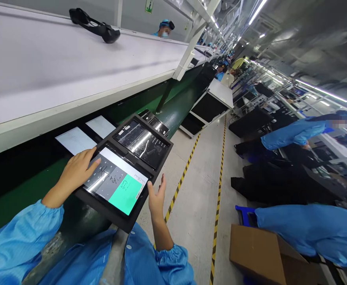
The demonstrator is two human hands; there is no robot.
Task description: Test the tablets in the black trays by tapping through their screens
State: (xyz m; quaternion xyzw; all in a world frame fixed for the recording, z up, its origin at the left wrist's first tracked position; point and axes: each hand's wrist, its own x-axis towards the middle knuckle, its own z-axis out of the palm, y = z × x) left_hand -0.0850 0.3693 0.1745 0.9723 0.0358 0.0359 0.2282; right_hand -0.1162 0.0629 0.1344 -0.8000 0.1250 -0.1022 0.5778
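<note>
A black tray (102, 198) lies on the green conveyor belt (19, 190) in front of me and carries two tablets. The near tablet (116, 183) is lit, with grey key squares and a green block on its screen. The far tablet (142, 143) has a dark screen. My left hand (76, 171) rests on the near tablet's left edge, fingers stretched over the screen. My right hand (156, 197) hovers at the tray's right edge, fingers spread, holding nothing.
Two lit white tablets (75, 139) lie further along the belt. A white shelf (72, 67) above holds a black strap-like object (94, 25). People in blue coats work on the right. A cardboard box (262, 253) stands on the floor by yellow-black tape lines (219, 190).
</note>
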